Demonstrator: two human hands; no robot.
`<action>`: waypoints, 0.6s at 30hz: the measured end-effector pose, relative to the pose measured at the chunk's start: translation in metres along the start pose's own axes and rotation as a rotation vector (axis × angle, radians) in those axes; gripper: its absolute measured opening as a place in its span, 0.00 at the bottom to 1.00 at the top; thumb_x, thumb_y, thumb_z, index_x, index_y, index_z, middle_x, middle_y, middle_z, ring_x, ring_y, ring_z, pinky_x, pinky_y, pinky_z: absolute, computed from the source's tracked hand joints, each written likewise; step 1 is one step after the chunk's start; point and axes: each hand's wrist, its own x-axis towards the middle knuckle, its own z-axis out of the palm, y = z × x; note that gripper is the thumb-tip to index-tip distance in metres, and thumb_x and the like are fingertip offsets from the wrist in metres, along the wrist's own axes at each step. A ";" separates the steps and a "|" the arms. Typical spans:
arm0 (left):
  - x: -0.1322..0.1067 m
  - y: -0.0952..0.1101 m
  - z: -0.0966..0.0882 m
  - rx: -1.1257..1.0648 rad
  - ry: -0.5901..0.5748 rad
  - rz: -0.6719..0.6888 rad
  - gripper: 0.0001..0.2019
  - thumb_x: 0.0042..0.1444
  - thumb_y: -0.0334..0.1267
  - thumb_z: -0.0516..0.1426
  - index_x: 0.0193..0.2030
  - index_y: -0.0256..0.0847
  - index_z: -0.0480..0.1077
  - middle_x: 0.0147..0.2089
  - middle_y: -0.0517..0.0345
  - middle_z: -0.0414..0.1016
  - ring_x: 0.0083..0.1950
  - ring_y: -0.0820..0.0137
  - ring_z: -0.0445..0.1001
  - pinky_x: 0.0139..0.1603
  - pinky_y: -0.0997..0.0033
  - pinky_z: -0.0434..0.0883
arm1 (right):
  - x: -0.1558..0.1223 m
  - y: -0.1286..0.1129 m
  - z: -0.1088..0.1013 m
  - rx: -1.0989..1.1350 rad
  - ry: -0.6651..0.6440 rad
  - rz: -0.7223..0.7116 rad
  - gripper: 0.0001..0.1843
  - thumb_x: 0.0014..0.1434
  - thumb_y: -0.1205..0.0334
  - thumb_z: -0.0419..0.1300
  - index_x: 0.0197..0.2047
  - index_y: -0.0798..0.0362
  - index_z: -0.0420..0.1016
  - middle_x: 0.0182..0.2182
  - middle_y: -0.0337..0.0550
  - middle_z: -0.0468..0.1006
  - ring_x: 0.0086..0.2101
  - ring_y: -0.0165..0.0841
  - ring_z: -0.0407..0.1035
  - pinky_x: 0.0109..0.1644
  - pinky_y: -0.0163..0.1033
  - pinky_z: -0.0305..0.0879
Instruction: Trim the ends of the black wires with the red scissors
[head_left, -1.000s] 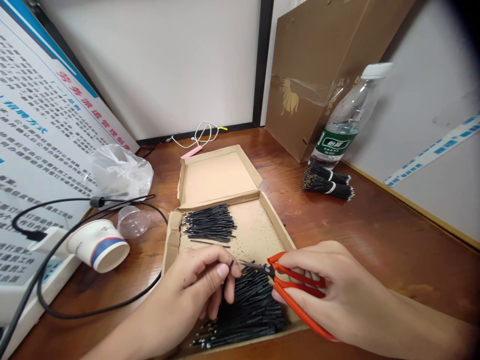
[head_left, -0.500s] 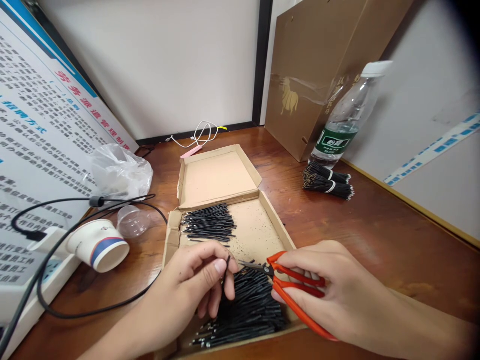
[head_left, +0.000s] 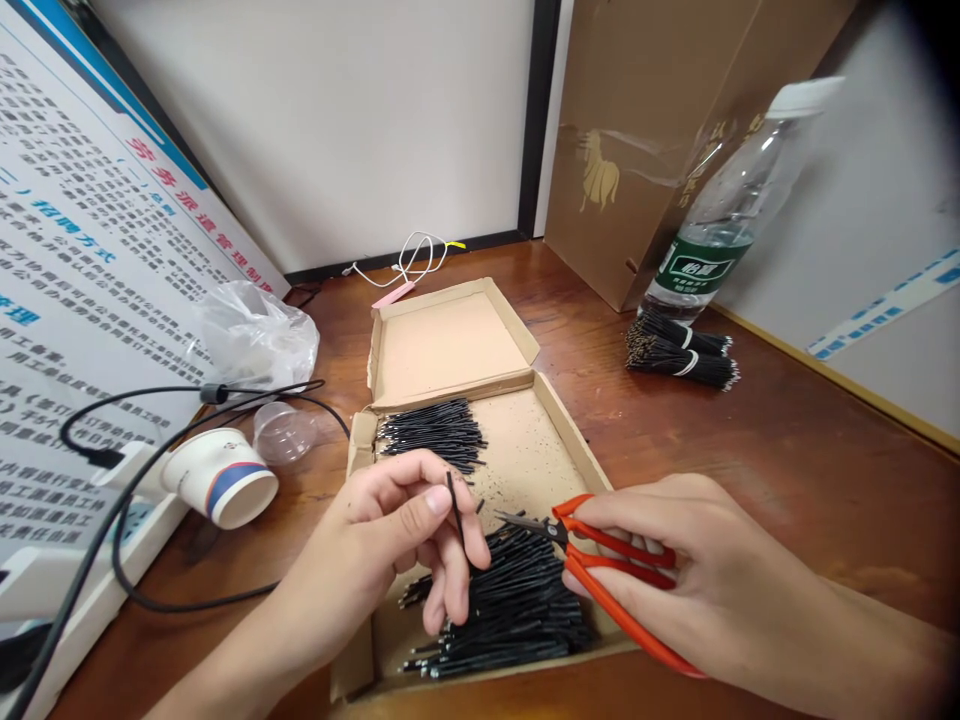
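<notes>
Head view. The scene had slid rightward a little, so my head had probably turned. My left hand (head_left: 397, 520) had spread its outer fingers; thumb and forefinger pinched one black wire (head_left: 454, 502), now nearer upright, with more of its length showing. My right hand (head_left: 701, 560) gripped the scissors (head_left: 560, 533) by the red handles, much as before. The gap from blade tips to wire had widened; I judged nothing was being cut at that instant. Whether the blades quite met I couldn't tell, too fine at that angle.

The wire was above the cardboard box (head_left: 571, 432). Larger wire pile (head_left: 517, 600) below my hands, smaller wire pile (head_left: 433, 425) at the far left corner, dark specks (head_left: 517, 465) between. My left fingers covered part of the larger pile; nothing stood between wire and blades.

Around: tied bundles (head_left: 682, 355) right, by the water bottle (head_left: 701, 262); tipped paper cup (head_left: 217, 478), clear cup (head_left: 285, 433) and plastic bag (head_left: 259, 335) left; black cable (head_left: 165, 607) looped near my left forearm.
</notes>
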 end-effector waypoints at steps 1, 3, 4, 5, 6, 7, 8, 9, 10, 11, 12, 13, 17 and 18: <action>0.000 0.000 0.000 0.004 -0.002 -0.001 0.08 0.63 0.37 0.59 0.36 0.34 0.69 0.31 0.51 0.79 0.22 0.73 0.77 0.19 0.82 0.72 | 0.000 0.000 0.000 0.000 -0.004 -0.005 0.07 0.56 0.71 0.59 0.29 0.52 0.67 0.20 0.29 0.52 0.21 0.27 0.42 0.23 0.35 0.48; 0.000 0.000 0.000 0.016 0.001 -0.006 0.08 0.63 0.37 0.59 0.36 0.34 0.69 0.31 0.51 0.79 0.22 0.73 0.77 0.19 0.82 0.72 | 0.000 -0.001 0.000 -0.005 -0.010 -0.013 0.06 0.57 0.71 0.59 0.29 0.52 0.68 0.20 0.30 0.53 0.21 0.26 0.43 0.23 0.35 0.48; 0.000 0.000 0.000 0.021 0.003 -0.008 0.08 0.63 0.37 0.58 0.36 0.34 0.69 0.31 0.51 0.79 0.22 0.73 0.77 0.19 0.82 0.72 | 0.000 -0.001 0.000 -0.013 -0.012 -0.011 0.06 0.57 0.71 0.58 0.29 0.52 0.68 0.20 0.30 0.53 0.21 0.26 0.43 0.23 0.35 0.48; 0.000 0.000 0.000 0.026 0.005 -0.007 0.08 0.64 0.37 0.58 0.36 0.34 0.69 0.31 0.51 0.79 0.22 0.73 0.77 0.19 0.82 0.72 | 0.000 -0.001 0.000 -0.021 -0.010 -0.010 0.06 0.57 0.70 0.58 0.29 0.52 0.68 0.19 0.30 0.54 0.21 0.26 0.44 0.23 0.36 0.48; 0.000 0.000 -0.001 0.029 0.005 -0.004 0.08 0.64 0.37 0.58 0.36 0.34 0.69 0.31 0.51 0.79 0.22 0.73 0.77 0.19 0.82 0.72 | 0.001 -0.001 0.000 -0.026 -0.010 -0.008 0.06 0.57 0.70 0.58 0.29 0.52 0.68 0.19 0.31 0.54 0.21 0.26 0.44 0.23 0.36 0.48; 0.000 0.000 -0.001 0.030 0.004 -0.003 0.08 0.63 0.37 0.58 0.36 0.34 0.69 0.31 0.51 0.79 0.22 0.73 0.77 0.19 0.82 0.72 | 0.001 0.000 0.000 -0.032 -0.010 -0.004 0.07 0.58 0.70 0.58 0.29 0.52 0.68 0.19 0.31 0.55 0.21 0.26 0.44 0.23 0.36 0.48; 0.000 -0.001 -0.001 0.033 0.003 -0.003 0.08 0.63 0.37 0.58 0.36 0.34 0.69 0.31 0.51 0.79 0.22 0.73 0.78 0.19 0.82 0.72 | 0.001 0.000 0.000 -0.032 -0.012 -0.004 0.06 0.58 0.70 0.58 0.29 0.52 0.68 0.19 0.31 0.56 0.21 0.26 0.44 0.23 0.36 0.48; 0.000 -0.001 -0.001 0.033 0.001 -0.001 0.08 0.63 0.37 0.59 0.36 0.34 0.69 0.31 0.51 0.79 0.22 0.73 0.77 0.19 0.82 0.72 | 0.001 0.000 0.000 -0.031 -0.012 -0.007 0.06 0.58 0.69 0.58 0.29 0.53 0.68 0.19 0.32 0.56 0.21 0.26 0.44 0.23 0.36 0.48; 0.000 -0.001 -0.001 0.033 0.000 -0.001 0.08 0.63 0.37 0.59 0.36 0.34 0.69 0.31 0.51 0.79 0.22 0.73 0.77 0.19 0.82 0.72 | 0.001 0.001 0.000 -0.030 -0.013 -0.009 0.06 0.59 0.69 0.58 0.30 0.53 0.68 0.19 0.32 0.56 0.21 0.26 0.44 0.23 0.36 0.48; 0.000 -0.001 -0.001 0.035 -0.002 -0.004 0.08 0.63 0.37 0.59 0.36 0.34 0.69 0.31 0.51 0.79 0.22 0.73 0.77 0.19 0.81 0.72 | 0.000 0.001 0.000 -0.030 -0.012 -0.009 0.06 0.59 0.69 0.58 0.30 0.53 0.68 0.19 0.32 0.56 0.21 0.26 0.44 0.23 0.36 0.48; 0.000 -0.001 -0.001 0.036 -0.005 -0.005 0.08 0.63 0.36 0.59 0.36 0.34 0.68 0.31 0.52 0.79 0.22 0.73 0.77 0.19 0.81 0.72 | 0.000 0.001 0.000 -0.028 -0.013 -0.009 0.06 0.59 0.69 0.58 0.30 0.53 0.69 0.19 0.32 0.56 0.21 0.26 0.44 0.23 0.36 0.48; 0.000 -0.001 -0.001 0.036 -0.004 -0.005 0.07 0.63 0.36 0.59 0.36 0.34 0.68 0.31 0.52 0.79 0.22 0.73 0.77 0.20 0.81 0.72 | 0.001 0.001 0.000 -0.027 -0.012 -0.008 0.06 0.59 0.69 0.58 0.30 0.53 0.69 0.19 0.32 0.56 0.21 0.26 0.44 0.23 0.36 0.49; 0.000 0.000 0.001 0.039 -0.002 -0.011 0.07 0.63 0.36 0.59 0.36 0.34 0.68 0.31 0.52 0.78 0.22 0.73 0.77 0.19 0.81 0.72 | 0.001 0.000 0.000 -0.031 -0.003 -0.009 0.06 0.57 0.70 0.59 0.30 0.53 0.69 0.19 0.31 0.55 0.21 0.26 0.44 0.22 0.36 0.49; 0.000 0.000 0.001 0.041 0.000 -0.012 0.08 0.62 0.37 0.59 0.36 0.34 0.68 0.31 0.53 0.78 0.22 0.73 0.77 0.19 0.81 0.72 | 0.001 0.000 0.001 -0.032 0.019 -0.019 0.05 0.57 0.71 0.59 0.30 0.53 0.70 0.19 0.31 0.56 0.20 0.26 0.44 0.22 0.36 0.49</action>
